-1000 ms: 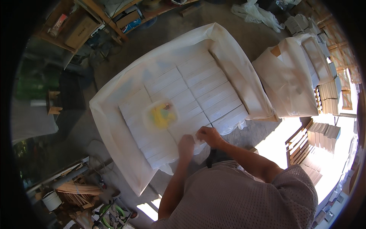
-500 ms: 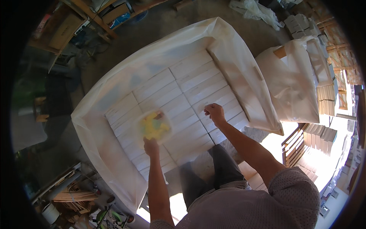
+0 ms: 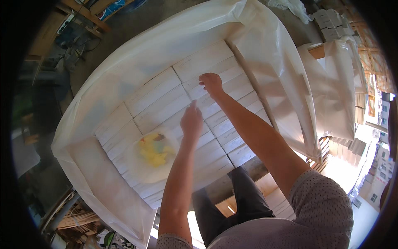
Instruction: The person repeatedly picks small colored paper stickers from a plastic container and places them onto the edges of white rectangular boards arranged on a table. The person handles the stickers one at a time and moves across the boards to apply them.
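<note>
White boxes [image 3: 161,99], packed flat in rows, fill a large container lined with translucent plastic sheeting [image 3: 265,62]. My right hand [image 3: 211,84] hovers over the far rows, its fingers curled closed; anything inside them is hidden. Nearer and to its left, my left hand [image 3: 192,120] is over the seams between boxes, with fingers drawn together and one digit pointing away from me. Whether it holds something small cannot be made out. A clear, cloudy container or bag with yellow pieces [image 3: 155,151] in it rests on the boxes, left of my left forearm.
The sheeting stands up as a wall on the far, left and right sides. Another plastic-covered stack [image 3: 327,91] stands at the right. Wooden shelving [image 3: 87,16] is at the far left, and bundled wood strips [image 3: 78,220] lie at the lower left.
My left hand has left the container of yellow pieces and moved right and farther away. My right hand has moved farther out and left. The view has shifted closer over the boxes.
</note>
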Motion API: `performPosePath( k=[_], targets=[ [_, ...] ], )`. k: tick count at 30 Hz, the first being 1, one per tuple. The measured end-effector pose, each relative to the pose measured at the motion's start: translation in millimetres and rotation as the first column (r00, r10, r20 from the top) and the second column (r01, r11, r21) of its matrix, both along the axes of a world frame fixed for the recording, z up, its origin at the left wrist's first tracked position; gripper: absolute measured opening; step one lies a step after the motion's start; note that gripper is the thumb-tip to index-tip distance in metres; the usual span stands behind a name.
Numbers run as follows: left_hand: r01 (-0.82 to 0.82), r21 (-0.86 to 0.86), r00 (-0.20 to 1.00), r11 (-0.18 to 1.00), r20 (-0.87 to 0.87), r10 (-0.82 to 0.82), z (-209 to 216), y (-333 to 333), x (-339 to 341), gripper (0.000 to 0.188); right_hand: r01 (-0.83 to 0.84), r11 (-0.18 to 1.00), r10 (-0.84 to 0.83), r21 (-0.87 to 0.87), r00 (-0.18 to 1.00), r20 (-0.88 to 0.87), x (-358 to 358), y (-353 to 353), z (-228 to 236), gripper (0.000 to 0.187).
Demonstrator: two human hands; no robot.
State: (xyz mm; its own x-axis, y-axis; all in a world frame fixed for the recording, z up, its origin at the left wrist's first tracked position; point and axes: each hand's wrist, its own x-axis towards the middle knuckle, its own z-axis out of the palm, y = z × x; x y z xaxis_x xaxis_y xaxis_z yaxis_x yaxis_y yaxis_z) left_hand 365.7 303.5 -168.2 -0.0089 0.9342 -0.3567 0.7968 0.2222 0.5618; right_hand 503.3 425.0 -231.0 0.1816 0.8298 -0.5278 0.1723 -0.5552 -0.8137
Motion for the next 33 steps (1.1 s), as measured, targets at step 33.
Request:
performPosePath(
  k=[33],
  targets=[
    [0.003,-0.187,0.977,0.982,-0.209,-0.043,-124,130,4,0.064,-0.172,0.948,0.307,-0.268,0.717,0.626,-10,62,-62,0.045]
  ],
)
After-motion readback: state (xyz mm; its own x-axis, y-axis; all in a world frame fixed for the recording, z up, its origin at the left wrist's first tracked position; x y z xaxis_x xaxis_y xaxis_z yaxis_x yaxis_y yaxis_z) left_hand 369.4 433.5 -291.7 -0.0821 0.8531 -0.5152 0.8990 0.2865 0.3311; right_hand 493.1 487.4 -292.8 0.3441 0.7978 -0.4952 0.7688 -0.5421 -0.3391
